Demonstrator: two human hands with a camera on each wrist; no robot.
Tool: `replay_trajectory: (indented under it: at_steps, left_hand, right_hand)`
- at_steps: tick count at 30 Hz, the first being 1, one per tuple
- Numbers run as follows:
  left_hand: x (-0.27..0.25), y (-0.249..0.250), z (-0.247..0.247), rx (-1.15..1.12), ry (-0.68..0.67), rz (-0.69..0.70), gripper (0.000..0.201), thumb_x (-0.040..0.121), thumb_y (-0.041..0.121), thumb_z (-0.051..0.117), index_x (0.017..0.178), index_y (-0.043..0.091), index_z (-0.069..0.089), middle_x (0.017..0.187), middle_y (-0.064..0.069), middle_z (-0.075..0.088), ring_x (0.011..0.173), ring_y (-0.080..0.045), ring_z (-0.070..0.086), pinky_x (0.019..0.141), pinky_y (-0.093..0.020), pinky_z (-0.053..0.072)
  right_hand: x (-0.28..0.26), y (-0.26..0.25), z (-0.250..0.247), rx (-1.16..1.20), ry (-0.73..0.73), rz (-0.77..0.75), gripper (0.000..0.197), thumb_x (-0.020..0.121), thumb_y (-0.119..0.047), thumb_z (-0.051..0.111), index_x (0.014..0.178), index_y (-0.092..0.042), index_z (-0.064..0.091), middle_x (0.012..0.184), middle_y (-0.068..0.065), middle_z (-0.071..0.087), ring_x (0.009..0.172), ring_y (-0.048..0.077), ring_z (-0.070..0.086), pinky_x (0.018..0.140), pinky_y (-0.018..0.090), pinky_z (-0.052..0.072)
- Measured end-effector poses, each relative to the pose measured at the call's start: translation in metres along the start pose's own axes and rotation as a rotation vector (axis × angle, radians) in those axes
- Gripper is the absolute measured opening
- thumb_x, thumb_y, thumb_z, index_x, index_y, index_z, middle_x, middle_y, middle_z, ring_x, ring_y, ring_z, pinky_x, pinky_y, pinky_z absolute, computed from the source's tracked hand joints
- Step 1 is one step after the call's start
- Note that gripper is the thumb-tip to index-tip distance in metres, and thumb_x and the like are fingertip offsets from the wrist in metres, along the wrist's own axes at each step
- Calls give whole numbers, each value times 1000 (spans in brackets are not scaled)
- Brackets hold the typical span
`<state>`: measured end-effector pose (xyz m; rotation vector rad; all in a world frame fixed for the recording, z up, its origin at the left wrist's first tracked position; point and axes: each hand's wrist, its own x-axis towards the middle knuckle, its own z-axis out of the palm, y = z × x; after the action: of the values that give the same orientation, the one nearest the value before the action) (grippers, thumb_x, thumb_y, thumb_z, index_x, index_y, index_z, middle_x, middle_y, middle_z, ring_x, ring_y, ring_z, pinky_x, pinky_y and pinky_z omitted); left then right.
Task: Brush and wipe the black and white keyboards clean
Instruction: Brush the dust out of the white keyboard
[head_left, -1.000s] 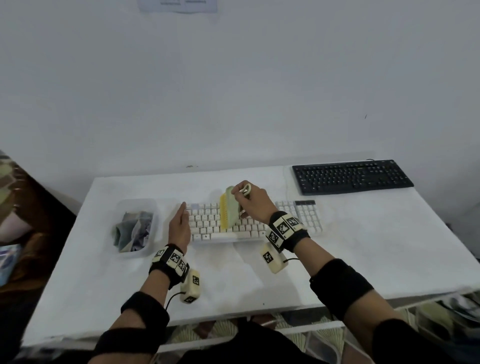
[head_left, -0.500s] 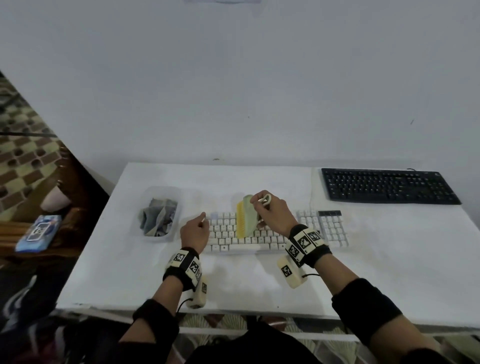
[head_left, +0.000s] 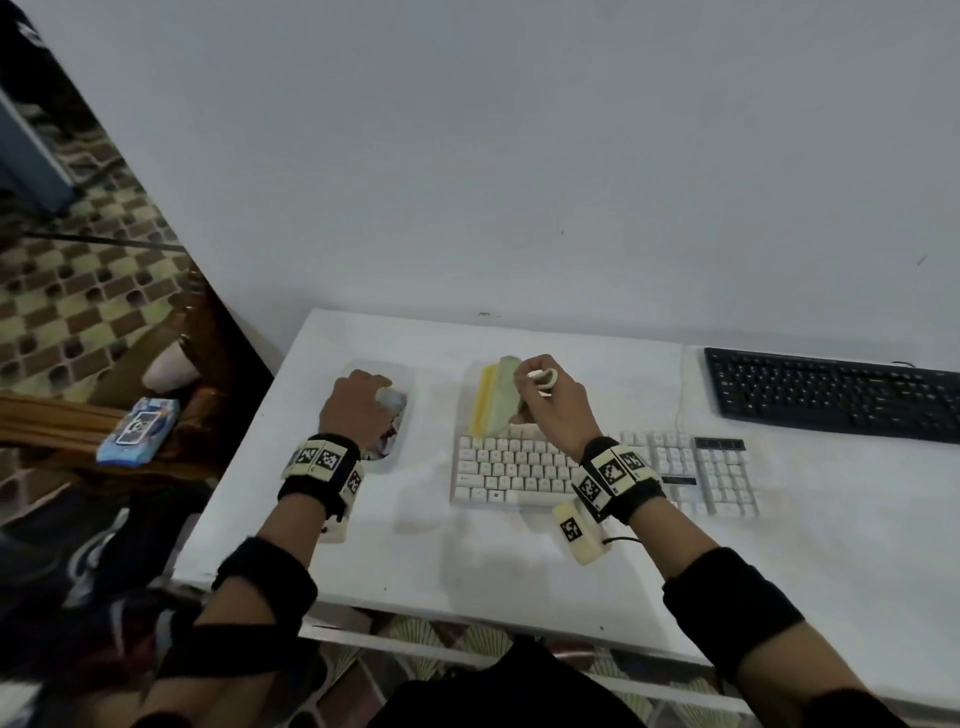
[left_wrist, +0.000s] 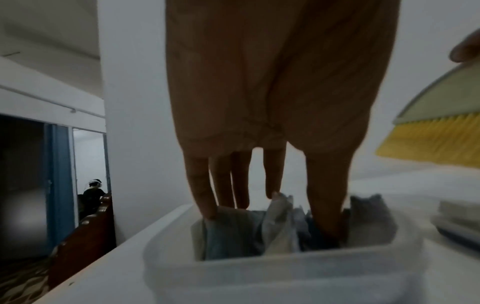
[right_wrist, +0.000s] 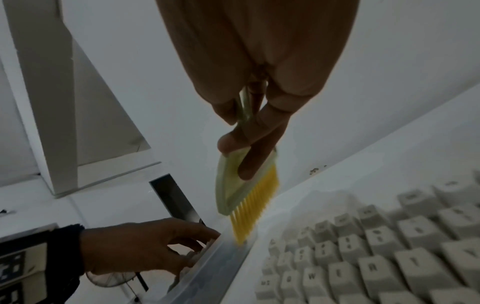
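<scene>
A blue and white packet (head_left: 139, 428) lies at the left of the head view, on a brown wooden surface (head_left: 62, 421) beside the white table (head_left: 441, 561). Behind it, in the upper left, runs a floor of brown and cream checked tiles (head_left: 78, 296). A plain white wall (head_left: 519, 156) fills the top of the frame. In the left wrist view, a blue door frame (left_wrist: 58, 181) stands at the left, with a dark-clothed person (left_wrist: 92, 193) beyond it (small, blurred).

black keyboard (head_left: 836, 395): right end is cut off by the head view edge;
cloths (left_wrist: 280, 228): partly hidden under left hand (left_wrist: 262, 127); grip cannot be told;
white keyboard (head_left: 519, 475): middle is covered by right hand (head_left: 556, 400)
</scene>
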<state>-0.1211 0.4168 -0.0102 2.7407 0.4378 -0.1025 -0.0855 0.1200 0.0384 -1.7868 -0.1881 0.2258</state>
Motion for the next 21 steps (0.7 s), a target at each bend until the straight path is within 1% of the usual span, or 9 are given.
replay_trajectory:
  at_steps: [2,4,6,9,10,12,15,19,21]
  left_hand:
    - [4,-8,2,153,-172,-14,62,97,33,61,154,22,42,155,-12,39,138,-36,41,109,-45,42]
    - [6,-12,6,276,-276,-1,79,91,31,70,160,26,30,159,-15,32,140,-38,40,108,-45,44]
    - [7,-13,11,323,-282,27,76,90,31,70,157,27,34,157,-16,35,137,-38,43,104,-43,45]
    - [7,-15,8,238,-182,50,36,97,35,62,131,26,63,137,-10,59,120,-33,58,94,-38,50]
    - [6,-17,6,186,-168,36,30,95,34,65,123,24,67,128,-10,64,114,-33,61,90,-37,51]
    - [4,-26,1,61,-129,12,36,85,27,77,119,20,66,115,-9,66,108,-33,63,84,-34,49]
    - [-4,-35,-13,-169,55,12,32,82,19,78,111,16,65,99,-5,62,97,-31,63,75,-31,39]
    - [-18,-44,-40,-498,300,2,33,71,32,69,99,15,64,90,-5,67,83,-28,62,74,-38,48]
    - [-23,-54,-49,-535,394,-31,35,73,31,62,103,13,64,92,-7,69,87,-30,63,78,-42,52]
  right_hand:
    - [5,-5,11,-4,-11,14,19,101,-26,60,101,-7,60,85,8,70,65,22,75,66,30,60]
    - [11,-8,19,-63,-46,38,30,100,-36,61,98,-7,58,81,14,72,63,23,75,76,35,59]
    - [18,-9,24,-89,-77,66,34,97,-40,64,96,-6,59,76,12,74,64,24,75,86,39,57]
    - [24,-9,28,23,-121,77,18,91,-22,72,98,-6,65,87,12,75,76,28,77,91,46,58]
    - [26,-9,30,38,-145,70,14,90,-14,72,100,-6,66,92,14,75,80,27,77,90,45,59]
    - [28,-10,35,-8,-174,4,15,90,-3,69,104,-7,67,97,14,75,87,24,76,87,40,61]
    - [35,-10,50,-76,-176,-130,20,92,6,63,105,-7,69,99,13,75,90,24,75,82,33,62]
    - [41,-12,81,-216,-234,-320,20,94,0,61,105,-13,71,91,4,77,77,11,72,79,24,59]
    - [42,-14,101,-307,-277,-409,16,94,-6,64,104,-15,72,93,-3,78,82,2,71,81,16,54]
